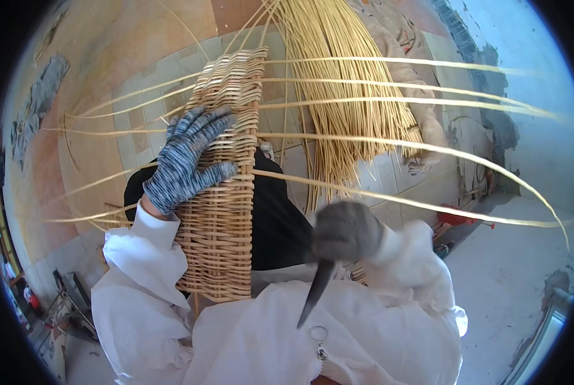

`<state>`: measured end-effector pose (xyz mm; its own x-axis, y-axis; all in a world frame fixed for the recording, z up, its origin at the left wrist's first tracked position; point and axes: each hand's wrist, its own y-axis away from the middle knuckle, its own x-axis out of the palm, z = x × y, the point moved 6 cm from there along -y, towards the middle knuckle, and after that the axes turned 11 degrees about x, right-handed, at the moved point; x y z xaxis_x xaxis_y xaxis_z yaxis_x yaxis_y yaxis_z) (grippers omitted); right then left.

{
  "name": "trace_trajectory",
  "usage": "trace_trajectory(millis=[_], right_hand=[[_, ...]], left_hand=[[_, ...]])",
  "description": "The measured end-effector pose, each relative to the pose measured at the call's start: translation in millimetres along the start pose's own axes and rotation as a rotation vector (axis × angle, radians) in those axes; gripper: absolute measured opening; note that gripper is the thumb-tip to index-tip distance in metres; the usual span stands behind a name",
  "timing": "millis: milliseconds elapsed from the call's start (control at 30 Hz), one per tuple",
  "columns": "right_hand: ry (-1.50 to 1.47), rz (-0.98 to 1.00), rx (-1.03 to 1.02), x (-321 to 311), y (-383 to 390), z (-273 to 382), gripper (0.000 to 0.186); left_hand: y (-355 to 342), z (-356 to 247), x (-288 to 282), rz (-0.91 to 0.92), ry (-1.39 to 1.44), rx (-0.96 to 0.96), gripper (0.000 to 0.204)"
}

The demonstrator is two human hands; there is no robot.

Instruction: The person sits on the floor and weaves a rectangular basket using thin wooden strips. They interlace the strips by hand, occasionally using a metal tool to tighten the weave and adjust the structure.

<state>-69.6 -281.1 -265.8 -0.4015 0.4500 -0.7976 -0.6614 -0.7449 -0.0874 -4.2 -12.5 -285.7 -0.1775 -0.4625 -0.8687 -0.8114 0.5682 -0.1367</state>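
Wicker pc. (219, 237) over my lap (271, 224); interior hidden. My L hand (194, 157), gloved, spread flat on its face. My R hand (346, 231), blurred, fisted round dark pointed tool (317, 292), R of pc. Reed bundle (348, 96) beyond, also R.

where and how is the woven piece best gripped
Probably by the lower right edge of the woven piece, with the hand coming from the right: that stretch runs fairly straight and lies below the long canes jutting out on that side. Higher up, those canes would likely get in the way, and the gloved left hand lies spread across the weave.
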Motion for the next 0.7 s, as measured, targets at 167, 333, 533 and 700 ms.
trace_trajectory(millis=[167, 333, 533, 700], right_hand=[[0.071, 0.206, 0.396, 35, -14, -66, 0.034], [-0.533, 0.1, 0.939, 54, 44, -129, 0.028], [-0.471, -0.43, 0.437, -4, -21, -155, 0.02], [-0.53, -0.39, 0.515, -29, -83, -182, 0.019]], left_hand=[[-6, -7, -7, 0.03, 0.011, -0.066, 0.072], [15, -40, -15, 0.263, -0.034, -0.05, 0.092], [36, -46, 3, 0.224, -0.068, -0.03, 0.109], [36, -40, 5, 0.092, -0.047, 0.006, 0.105]])
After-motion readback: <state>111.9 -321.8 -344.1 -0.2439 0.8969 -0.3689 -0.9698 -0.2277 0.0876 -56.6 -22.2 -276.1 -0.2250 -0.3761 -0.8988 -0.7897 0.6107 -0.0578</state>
